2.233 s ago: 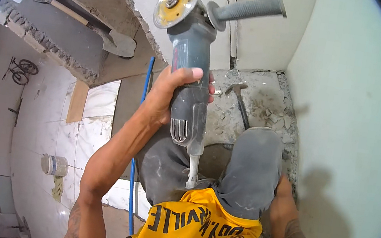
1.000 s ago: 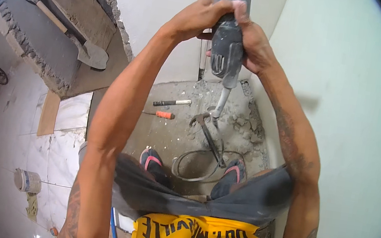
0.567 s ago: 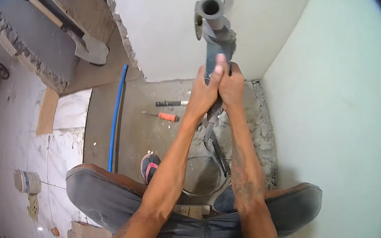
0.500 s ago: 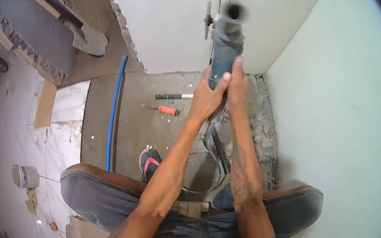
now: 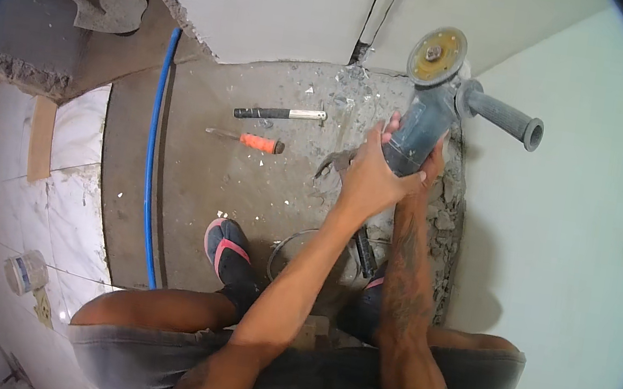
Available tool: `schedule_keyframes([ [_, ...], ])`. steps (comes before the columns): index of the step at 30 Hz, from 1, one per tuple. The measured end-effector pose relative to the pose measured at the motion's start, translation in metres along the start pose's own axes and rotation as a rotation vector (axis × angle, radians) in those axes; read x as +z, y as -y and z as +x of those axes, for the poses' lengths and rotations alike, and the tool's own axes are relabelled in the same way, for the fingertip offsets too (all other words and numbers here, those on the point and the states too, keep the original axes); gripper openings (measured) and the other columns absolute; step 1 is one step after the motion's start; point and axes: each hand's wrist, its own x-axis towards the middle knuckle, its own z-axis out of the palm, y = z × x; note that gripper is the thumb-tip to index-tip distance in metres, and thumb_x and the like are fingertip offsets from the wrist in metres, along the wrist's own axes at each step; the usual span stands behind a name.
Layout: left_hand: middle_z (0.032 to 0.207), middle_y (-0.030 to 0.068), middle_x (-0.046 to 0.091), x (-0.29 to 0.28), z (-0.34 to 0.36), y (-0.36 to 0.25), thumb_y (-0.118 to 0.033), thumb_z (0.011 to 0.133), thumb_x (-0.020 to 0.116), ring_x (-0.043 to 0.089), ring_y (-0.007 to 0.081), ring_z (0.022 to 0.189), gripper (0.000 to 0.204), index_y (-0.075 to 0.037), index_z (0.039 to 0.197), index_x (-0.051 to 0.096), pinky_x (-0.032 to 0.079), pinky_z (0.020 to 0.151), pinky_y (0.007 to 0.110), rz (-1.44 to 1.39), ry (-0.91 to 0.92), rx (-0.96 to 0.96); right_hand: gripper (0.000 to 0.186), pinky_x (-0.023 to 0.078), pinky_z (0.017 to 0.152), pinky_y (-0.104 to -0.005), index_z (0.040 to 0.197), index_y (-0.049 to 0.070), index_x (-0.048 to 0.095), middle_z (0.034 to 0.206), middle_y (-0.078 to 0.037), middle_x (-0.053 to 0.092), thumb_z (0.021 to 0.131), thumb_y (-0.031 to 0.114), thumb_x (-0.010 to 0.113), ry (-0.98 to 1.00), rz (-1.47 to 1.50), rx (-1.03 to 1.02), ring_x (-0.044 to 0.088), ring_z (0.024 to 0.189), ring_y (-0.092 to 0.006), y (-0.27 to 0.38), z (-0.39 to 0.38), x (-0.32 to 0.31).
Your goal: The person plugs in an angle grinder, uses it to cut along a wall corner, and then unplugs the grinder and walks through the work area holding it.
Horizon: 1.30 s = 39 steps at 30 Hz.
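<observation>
Both my hands hold an angle grinder (image 5: pixel 420 126) up in front of me, near the corner of the two white walls. Its yellowish cutting disc (image 5: pixel 437 57) faces toward me, and the grey side handle (image 5: pixel 505 120) sticks out to the right, untouched. My left hand (image 5: pixel 374 173) wraps round the rear of the body from the left. My right hand (image 5: pixel 431 167) grips it from the right and below, its fingers partly hidden. Left of the disc, two narrow slits (image 5: pixel 377 13) run down the wall to a dark notch at its foot.
A hammer (image 5: pixel 279 113) and an orange-handled screwdriver or chisel (image 5: pixel 259 143) lie on the dusty floor. Farther left is a blue pipe (image 5: pixel 153 156). A shovel (image 5: pixel 111 7) rests at the far left, and a white bucket (image 5: pixel 26 272) stands on the tiles. Rubble (image 5: pixel 446 213) lines the right wall.
The grinder has come away from the slit wall, moving right and toward me. It has turned, so its disc and side handle now show. Both hands still hold it.
</observation>
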Motion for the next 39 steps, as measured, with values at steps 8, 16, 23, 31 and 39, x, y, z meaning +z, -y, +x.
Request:
schedule_keyframes([
  [8,0.135,0.018,0.049,-0.001,-0.009,0.061,-0.019,0.066,0.084,0.048,0.0317,0.126,0.091,0.001,0.141,0.036,0.039,0.107,0.038,0.003,0.029,0.021,0.079,0.052,0.085,-0.0457,0.135,-0.008,0.043,0.116,-0.023,0.058,0.094,0.059,0.049,-0.092,0.094,0.075,0.059,0.097,-0.0328,-0.025,-0.007,-0.05],
  [16,0.137,0.0208,0.047,0.002,-0.004,0.087,-0.018,0.067,0.085,0.044,0.0299,0.13,0.094,0.003,0.142,0.034,0.036,0.109,0.04,-0.143,0.018,-0.083,0.08,0.056,0.081,-0.0449,0.132,-0.01,0.046,0.109,-0.022,0.061,0.093,0.059,0.051,-0.208,-0.055,0.147,0.063,0.094,-0.0333,-0.024,0.003,-0.069],
  [23,0.142,0.0229,0.045,0.006,0.001,0.085,-0.018,0.072,0.083,0.042,0.0309,0.134,0.095,0.005,0.146,0.028,0.035,0.11,0.039,-0.148,0.057,-0.126,0.074,0.058,0.072,-0.0404,0.114,-0.007,0.056,0.097,-0.019,0.064,0.095,0.064,0.042,-0.426,-0.335,0.073,0.066,0.082,-0.0292,-0.017,0.012,-0.065],
  [31,0.135,0.0262,0.049,0.014,0.008,0.098,-0.019,0.074,0.079,0.049,0.0359,0.126,0.091,0.007,0.144,0.028,0.041,0.104,0.04,-0.117,0.023,-0.132,0.068,0.051,0.079,-0.0343,0.107,-0.003,0.066,0.102,-0.016,0.068,0.088,0.061,0.062,-0.78,-1.295,0.225,0.066,0.091,-0.021,-0.003,0.028,-0.056],
  [39,0.128,0.0326,0.051,0.019,0.035,0.12,-0.023,0.069,0.079,0.051,0.0457,0.122,0.096,0.004,0.145,0.028,0.045,0.098,0.044,-0.123,0.009,0.03,0.045,0.05,0.072,-0.0342,0.098,-0.005,0.069,0.09,-0.011,0.07,0.075,0.033,0.076,-0.677,-1.557,0.204,0.065,0.082,-0.0186,-0.005,0.059,-0.041],
])
